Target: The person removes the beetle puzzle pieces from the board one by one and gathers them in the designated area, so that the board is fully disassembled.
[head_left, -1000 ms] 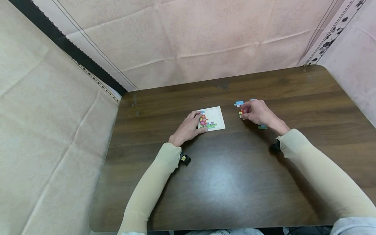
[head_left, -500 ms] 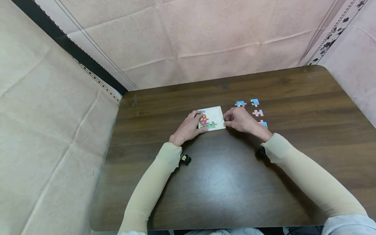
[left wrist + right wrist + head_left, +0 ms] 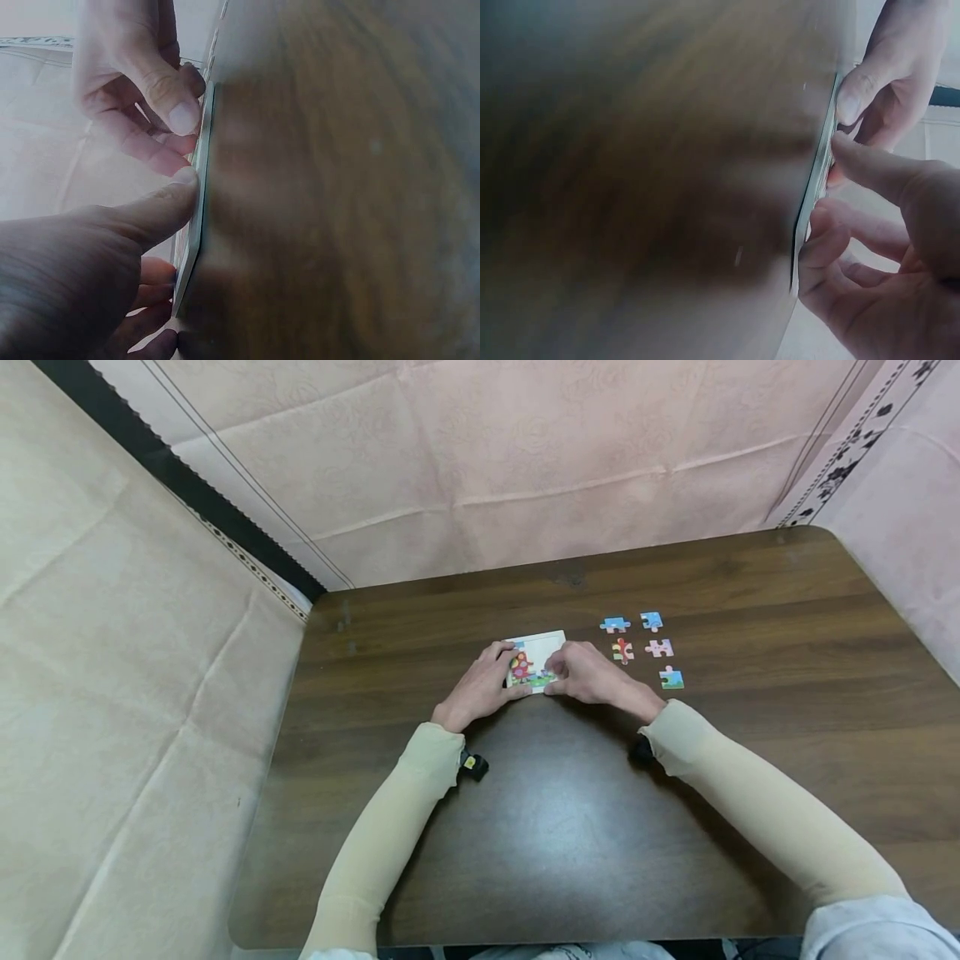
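A small white jigsaw board [image 3: 543, 647], with a red figure and a green strip along its bottom, lies on the brown table. My left hand [image 3: 482, 687] holds its left side, thumb at the near edge and fingers over the far part. Over the board's right side, my right hand [image 3: 588, 674] has its thumb and curled fingers together at a puzzle piece, mostly hidden by the fingertips. In the right wrist view the right thumb [image 3: 877, 169] touches the board's edge, close to the left thumb [image 3: 855, 97]. The left wrist view shows the board [image 3: 196, 217] edge-on.
Several loose puzzle pieces lie right of the board: two blue ones [image 3: 615, 624] at the back, a red and yellow one [image 3: 622, 650], a pink one [image 3: 659, 648] and a blue-green one [image 3: 671, 677]. Pale cloth [image 3: 480, 468] hangs behind the table [image 3: 420, 610].
My right hand has moved left from the loose pieces to the board's right side, uncovering those pieces. My left hand stays on the board, which has hardly moved.
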### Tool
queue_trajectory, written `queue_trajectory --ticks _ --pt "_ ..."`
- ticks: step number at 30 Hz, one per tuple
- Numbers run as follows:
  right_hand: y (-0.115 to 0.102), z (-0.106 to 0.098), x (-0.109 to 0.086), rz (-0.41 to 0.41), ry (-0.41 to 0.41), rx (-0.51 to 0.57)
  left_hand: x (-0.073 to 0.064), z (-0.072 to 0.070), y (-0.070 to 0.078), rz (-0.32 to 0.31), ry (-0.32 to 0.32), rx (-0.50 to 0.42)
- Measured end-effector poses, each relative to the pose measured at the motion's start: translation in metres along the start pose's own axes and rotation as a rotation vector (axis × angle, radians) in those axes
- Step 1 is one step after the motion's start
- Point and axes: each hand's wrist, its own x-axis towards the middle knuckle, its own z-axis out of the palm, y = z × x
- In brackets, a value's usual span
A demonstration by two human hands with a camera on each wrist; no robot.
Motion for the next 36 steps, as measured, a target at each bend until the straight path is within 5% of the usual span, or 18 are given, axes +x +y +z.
queue_trajectory --ticks 8,20,26,36 --pt "-0.005 0.002 0.003 0.042 -0.017 0.011 0.0 0.0 0.001 0.006 -0.005 0.079" --pt "-0.007 0.001 0.004 0.011 0.01 -0.001 -0.01 -0.01 0.016 0.004 -0.014 0.073" --pt "-0.009 0.0 0.005 -0.018 0.046 -0.049 -0.003 -0.004 0.006 -0.01 -0.004 0.046" --pt "-0.002 -0.003 -0.004 -0.009 0.118 -0.018 -0.009 -0.009 0.016 -0.004 -0.007 0.1"
